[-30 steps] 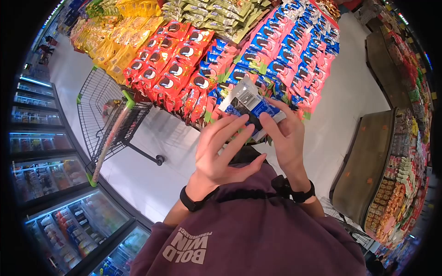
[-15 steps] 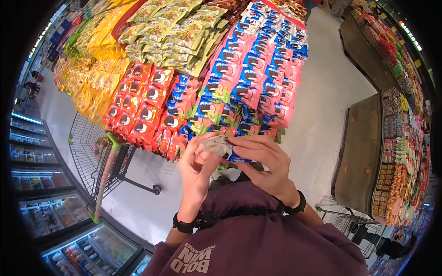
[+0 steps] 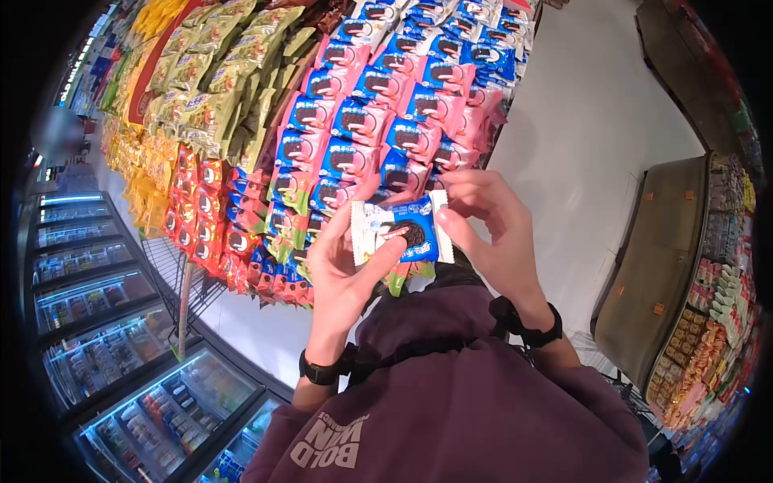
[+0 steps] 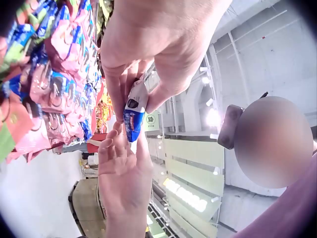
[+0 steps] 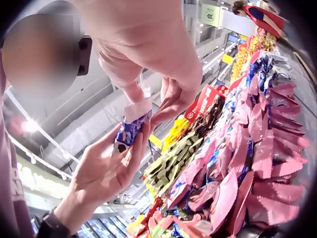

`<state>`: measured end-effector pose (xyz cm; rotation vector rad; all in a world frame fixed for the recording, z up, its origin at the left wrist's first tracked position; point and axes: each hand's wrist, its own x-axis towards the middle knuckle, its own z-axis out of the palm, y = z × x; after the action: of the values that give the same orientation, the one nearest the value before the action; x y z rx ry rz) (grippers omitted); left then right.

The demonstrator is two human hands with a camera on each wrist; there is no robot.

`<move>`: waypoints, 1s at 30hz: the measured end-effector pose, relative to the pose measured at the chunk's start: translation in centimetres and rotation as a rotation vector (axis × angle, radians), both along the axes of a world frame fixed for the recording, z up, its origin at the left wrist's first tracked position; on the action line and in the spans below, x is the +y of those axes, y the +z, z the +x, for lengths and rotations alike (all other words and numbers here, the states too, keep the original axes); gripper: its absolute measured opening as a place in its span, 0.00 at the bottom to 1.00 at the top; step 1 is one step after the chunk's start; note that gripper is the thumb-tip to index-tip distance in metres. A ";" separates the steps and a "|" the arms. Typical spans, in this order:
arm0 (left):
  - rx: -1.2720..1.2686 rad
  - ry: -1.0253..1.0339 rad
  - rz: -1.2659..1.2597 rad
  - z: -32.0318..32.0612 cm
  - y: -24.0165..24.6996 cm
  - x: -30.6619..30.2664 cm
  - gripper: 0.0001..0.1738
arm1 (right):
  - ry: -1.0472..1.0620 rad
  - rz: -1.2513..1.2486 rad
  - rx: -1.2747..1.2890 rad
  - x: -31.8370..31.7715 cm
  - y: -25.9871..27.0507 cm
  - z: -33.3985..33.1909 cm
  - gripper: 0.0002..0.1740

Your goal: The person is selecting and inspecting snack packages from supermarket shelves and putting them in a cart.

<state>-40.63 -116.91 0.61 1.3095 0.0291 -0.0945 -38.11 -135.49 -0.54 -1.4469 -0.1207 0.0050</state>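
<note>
A small blue and white cookie packet (image 3: 400,231) is held up in front of the chest, printed face toward the head camera. My left hand (image 3: 348,256) grips its left end between thumb and fingers. My right hand (image 3: 481,221) pinches its right crimped edge. In the left wrist view the packet (image 4: 133,111) shows edge-on between both hands. In the right wrist view the packet (image 5: 132,125) rests against the left hand's fingers (image 5: 130,151) while the right hand's fingertips (image 5: 148,101) pinch its top.
A sloped display (image 3: 322,121) of blue, pink, red, green and yellow snack packets fills the space ahead. A shopping cart (image 3: 181,282) stands at the left near glass-door fridges (image 3: 105,338). A low brown shelf unit (image 3: 668,266) lines the aisle at right.
The packet has been turned from its back side to its printed front and raised. Both hands stay on it, now spread to its two ends. The head view has shifted left along the display.
</note>
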 end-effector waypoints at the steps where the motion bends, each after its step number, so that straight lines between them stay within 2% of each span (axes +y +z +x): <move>1: -0.014 -0.009 0.027 0.9 0.5 -1.5 0.38 | 0.032 0.034 0.070 -1.2 -0.4 0.8 0.10; 3: -0.033 -0.043 0.110 2.3 0.1 -3.4 0.38 | 0.088 0.099 0.199 -3.5 -1.0 2.2 0.07; 4: -0.014 -0.026 0.118 2.9 0.6 -4.5 0.38 | 0.075 0.083 0.152 -4.4 -1.7 2.7 0.05; 5: -0.008 0.004 0.155 3.4 0.7 -5.5 0.30 | 0.065 0.083 0.167 -5.4 -1.6 3.0 0.05; 7: 0.129 0.073 0.093 4.2 -0.2 -6.2 0.21 | 0.054 0.084 0.188 -7.1 -1.3 3.9 0.05; 8: 0.135 0.151 0.039 4.4 -0.2 -6.9 0.13 | 0.055 0.100 0.177 -7.6 -1.7 4.2 0.05; 12: 0.088 0.221 0.207 5.3 -0.7 -7.7 0.06 | 0.195 0.021 0.148 -9.8 -1.5 5.6 0.07; 16: 0.002 0.117 0.547 5.7 0.4 -8.2 0.05 | 0.287 -0.138 -0.024 -10.1 -0.8 7.2 0.24; 18: -0.077 0.038 0.769 6.2 1.4 -8.8 0.06 | 0.457 -0.217 -0.012 -10.3 0.0 8.2 0.26; 19: -0.090 0.067 0.768 6.4 1.4 -9.1 0.05 | 0.554 -0.238 -0.004 -10.3 0.2 8.7 0.26; 21: -0.123 0.066 0.806 6.4 0.6 -8.6 0.09 | 0.619 -0.274 0.059 -9.8 0.5 9.3 0.25; 24: 0.071 0.333 0.429 6.0 0.3 -9.6 0.18 | 0.570 -0.074 0.064 -8.9 -0.5 9.8 0.21; 26: 0.069 0.294 0.345 6.0 0.5 -9.6 0.22 | 0.490 0.059 0.132 -8.3 -0.7 9.9 0.17; 29: 0.175 0.229 0.236 5.8 0.1 -8.9 0.24 | 0.407 0.048 0.152 -8.2 -1.0 10.5 0.14; 30: 0.240 0.220 0.180 5.8 0.0 -8.5 0.24 | 0.458 -0.075 0.173 -8.6 -0.8 10.7 0.13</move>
<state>-34.83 -125.45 0.59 1.4597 0.3931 -0.0619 -27.43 -144.05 -1.39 -1.4597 -0.3097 0.5127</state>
